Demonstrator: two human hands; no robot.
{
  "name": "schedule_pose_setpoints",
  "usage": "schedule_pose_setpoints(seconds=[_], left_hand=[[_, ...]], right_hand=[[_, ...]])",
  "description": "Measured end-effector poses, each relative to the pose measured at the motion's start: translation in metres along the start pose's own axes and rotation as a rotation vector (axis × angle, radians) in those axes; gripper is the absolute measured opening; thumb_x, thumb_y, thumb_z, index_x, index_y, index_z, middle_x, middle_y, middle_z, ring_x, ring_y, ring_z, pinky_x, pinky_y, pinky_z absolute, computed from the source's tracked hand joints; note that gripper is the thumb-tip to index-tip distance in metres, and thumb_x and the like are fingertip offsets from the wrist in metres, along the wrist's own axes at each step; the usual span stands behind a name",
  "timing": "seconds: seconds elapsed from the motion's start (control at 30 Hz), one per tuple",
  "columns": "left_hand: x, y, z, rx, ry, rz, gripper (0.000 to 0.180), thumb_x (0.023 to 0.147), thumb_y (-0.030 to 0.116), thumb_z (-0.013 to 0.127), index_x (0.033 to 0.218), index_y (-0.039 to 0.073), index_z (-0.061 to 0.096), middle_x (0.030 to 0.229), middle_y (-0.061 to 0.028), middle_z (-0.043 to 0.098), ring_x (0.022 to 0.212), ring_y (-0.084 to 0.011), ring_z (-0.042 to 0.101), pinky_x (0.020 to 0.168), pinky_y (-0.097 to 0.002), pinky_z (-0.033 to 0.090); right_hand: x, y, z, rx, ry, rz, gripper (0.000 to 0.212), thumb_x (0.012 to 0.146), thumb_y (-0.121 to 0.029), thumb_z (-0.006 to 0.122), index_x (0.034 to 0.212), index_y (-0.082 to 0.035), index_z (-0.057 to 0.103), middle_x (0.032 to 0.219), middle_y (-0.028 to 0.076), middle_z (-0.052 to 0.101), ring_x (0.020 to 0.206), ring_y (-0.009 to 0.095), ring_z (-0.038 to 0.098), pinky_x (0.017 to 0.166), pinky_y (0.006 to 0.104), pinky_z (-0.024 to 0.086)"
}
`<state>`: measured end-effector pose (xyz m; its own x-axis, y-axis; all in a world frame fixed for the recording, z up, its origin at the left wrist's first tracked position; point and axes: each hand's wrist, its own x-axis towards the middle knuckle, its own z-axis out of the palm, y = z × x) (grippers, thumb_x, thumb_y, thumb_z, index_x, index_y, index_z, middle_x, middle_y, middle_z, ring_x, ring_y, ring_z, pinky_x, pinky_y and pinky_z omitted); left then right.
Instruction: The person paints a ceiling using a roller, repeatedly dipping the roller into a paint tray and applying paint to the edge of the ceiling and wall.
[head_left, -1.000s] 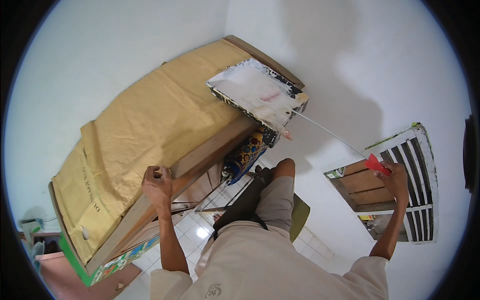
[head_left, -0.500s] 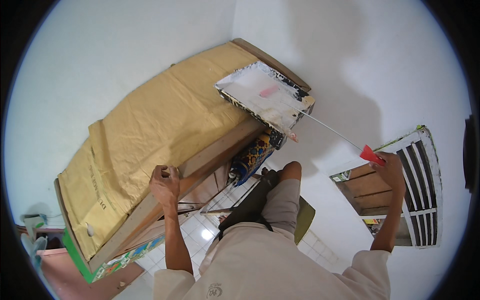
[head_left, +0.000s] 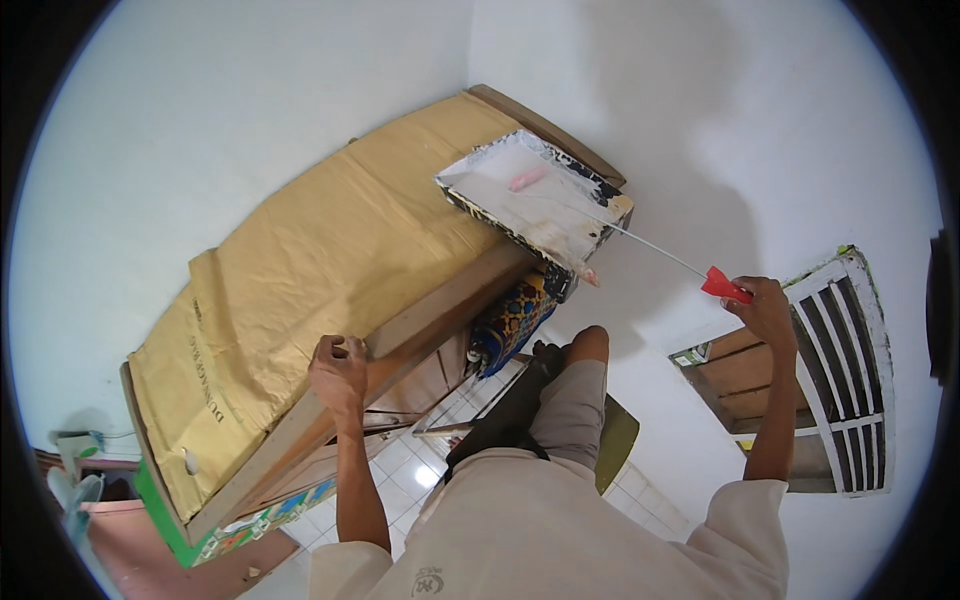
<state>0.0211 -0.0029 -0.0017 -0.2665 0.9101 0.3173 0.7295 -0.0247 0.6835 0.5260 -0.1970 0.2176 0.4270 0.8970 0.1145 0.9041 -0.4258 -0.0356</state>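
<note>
Currently, the red handle [head_left: 722,284] is gripped by the right hand [head_left: 762,312] at 3 o'clock, fingers wrapped around it. The left hand [head_left: 338,378], at 8 o'clock, is held with curled fingers beside the wooden edge [head_left: 440,305]; whether anything is pinched there cannot be told. From the handle, a thin rod [head_left: 662,249] is run toward 10 o'clock to the pink roller [head_left: 528,179], which is laid in the white-coated paint tray [head_left: 490,217] near 12 o'clock. The tray is supported on the yellow sheet [head_left: 330,230], and its 5 o'clock corner appears to be hung past the edge. If the roller were dragged hard toward 4 o'clock, the tray could be pulled off, and the patterned bundle [head_left: 515,320] below splashed. Such a slide might be eased by the loose sheet. Through overloading, the floor tiles [head_left: 392,468] could be dripped on; through a wide swing, the window grille [head_left: 848,350], between 3 and 4 o'clock, could be smeared.
</note>
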Motion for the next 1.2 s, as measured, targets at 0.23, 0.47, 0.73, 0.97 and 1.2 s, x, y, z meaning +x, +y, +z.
schedule_pose_setpoints(seconds=[0.23, 0.47, 0.73, 0.97, 1.2], left_hand=[[0.001, -0.002, 0.001, -0.001, 0.027, 0.033, 0.017, 0.077, 0.018, 0.069, 0.077, 0.003, 0.062, 0.063, -0.0145, 0.062, 0.058, -0.0314, 0.062, 0.055, -0.0392, 0.047], [0.002, -0.002, 0.001, -0.011, 0.024, 0.038, 0.017, 0.077, 0.018, 0.069, 0.076, 0.003, 0.062, 0.063, -0.0147, 0.061, 0.057, -0.0319, 0.061, 0.054, -0.0395, 0.046], [0.001, -0.001, 0.000, -0.018, 0.006, 0.006, 0.019, 0.078, 0.020, 0.069, 0.076, 0.002, 0.062, 0.065, -0.0149, 0.062, 0.058, -0.0317, 0.062, 0.055, -0.0389, 0.047], [0.001, 0.001, -0.001, -0.009, -0.008, -0.037, 0.019, 0.077, 0.020, 0.070, 0.078, 0.003, 0.063, 0.066, -0.0148, 0.063, 0.059, -0.0311, 0.062, 0.056, -0.0386, 0.048], [0.001, 0.001, -0.001, -0.005, -0.021, -0.055, 0.019, 0.076, 0.021, 0.070, 0.078, 0.003, 0.063, 0.065, -0.0148, 0.063, 0.059, -0.0317, 0.062, 0.056, -0.0393, 0.048]], right_hand=[[-0.013, -0.003, -0.025, 0.022, -0.019, 0.029, 0.035, 0.072, -0.023, 0.077, 0.096, 0.001, 0.069, 0.086, 0.019, 0.067, 0.080, 0.034, 0.065, 0.072, 0.0372, 0.050], [-0.045, 0.035, -0.040, 0.084, -0.021, 0.138, 0.034, 0.066, -0.012, 0.081, 0.095, 0.002, 0.069, 0.083, 0.019, 0.068, 0.073, 0.028, 0.066, 0.070, 0.0343, 0.049], [-0.028, 0.000, -0.048, 0.038, -0.006, 0.153, 0.030, 0.072, -0.017, 0.077, 0.096, -0.001, 0.070, 0.082, 0.017, 0.069, 0.073, 0.030, 0.065, 0.070, 0.0349, 0.050], [-0.006, -0.010, -0.034, 0.005, 0.018, 0.076, 0.031, 0.072, -0.020, 0.076, 0.096, -0.002, 0.069, 0.084, 0.018, 0.068, 0.077, 0.033, 0.065, 0.071, 0.0365, 0.050], [0.012, -0.014, -0.015, 0.013, -0.011, 0.044, 0.034, 0.073, -0.026, 0.074, 0.096, -0.002, 0.069, 0.084, 0.018, 0.068, 0.079, 0.034, 0.065, 0.072, 0.0379, 0.050]])
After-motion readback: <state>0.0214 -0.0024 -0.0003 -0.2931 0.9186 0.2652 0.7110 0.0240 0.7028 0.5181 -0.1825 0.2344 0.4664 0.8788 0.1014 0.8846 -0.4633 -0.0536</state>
